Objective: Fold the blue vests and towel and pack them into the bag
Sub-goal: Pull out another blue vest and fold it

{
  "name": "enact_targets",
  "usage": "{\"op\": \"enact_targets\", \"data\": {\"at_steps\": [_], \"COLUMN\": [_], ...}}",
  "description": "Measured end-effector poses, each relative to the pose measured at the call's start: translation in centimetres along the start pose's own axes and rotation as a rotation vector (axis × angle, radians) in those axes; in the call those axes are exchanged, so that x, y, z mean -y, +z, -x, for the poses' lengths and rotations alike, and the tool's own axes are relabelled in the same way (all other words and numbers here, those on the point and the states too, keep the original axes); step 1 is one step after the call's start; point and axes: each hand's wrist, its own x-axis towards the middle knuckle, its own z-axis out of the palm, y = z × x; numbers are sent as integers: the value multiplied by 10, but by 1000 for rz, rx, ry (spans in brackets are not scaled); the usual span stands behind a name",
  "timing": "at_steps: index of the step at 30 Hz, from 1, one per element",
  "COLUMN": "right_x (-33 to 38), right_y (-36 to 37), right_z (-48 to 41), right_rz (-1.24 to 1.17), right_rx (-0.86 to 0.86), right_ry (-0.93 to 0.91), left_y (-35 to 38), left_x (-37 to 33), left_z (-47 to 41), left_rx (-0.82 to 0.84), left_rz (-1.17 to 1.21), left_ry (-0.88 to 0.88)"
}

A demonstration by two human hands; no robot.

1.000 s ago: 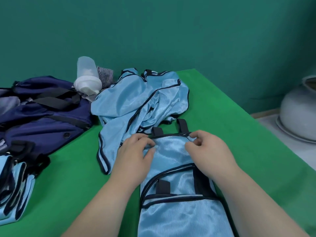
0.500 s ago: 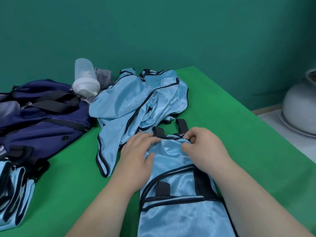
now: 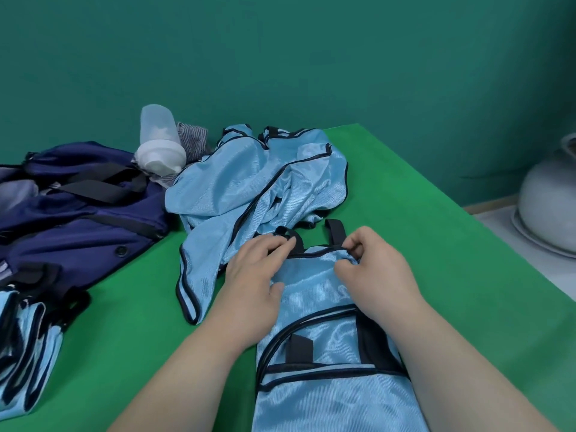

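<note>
Light-blue vest (image 3: 311, 294), far hem pinched by left hand (image 3: 252, 285) and right hand (image 3: 374, 275).
Long axis is laid toward frame bottom.

Vest (image 3: 314, 294): shiny ribbed light-blue cloth, dark trim. Bag (image 3: 78, 210): matt navy fabric. Table cover (image 3: 436, 275): matt green. Bottle (image 3: 159, 135): translucent plastic.
</note>
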Motion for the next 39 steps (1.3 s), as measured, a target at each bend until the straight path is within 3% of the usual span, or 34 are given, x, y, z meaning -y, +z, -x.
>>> {"op": "enact_targets", "data": {"at_steps": [12,16,19,21,24,30,35,39], "right_x": [-2,-2,-3,-5,-7,-10,-12,-20], "right_y": [1,2,3,4,4,5,-1,-5], "right_z": [3,2,1,1,-1,-1,3,2], "right_rz": [48,78,41,45,62,57,311,481], "right_rx": [-21,-29,-73,-107,-142,-165,-9,128], "right_ry": [-4,-13,-3,-5,5,-67,-158,-105], "left_y": [-13,-7,-2,2,9,10,12,10], "left_x": [-9,-14,-22,-24,-19,-13,-10,-11], "left_z": [-31,-26,-16,-13,-11,-19,-24,-23], "left_rx": [-67,-33,-229,-272,-85,312,406,441], "left_rz": [268,91,-102,-197,-268,-311,-326,-337], "left_ry": [-179,-140,-40,139,394,214,186,173]}}
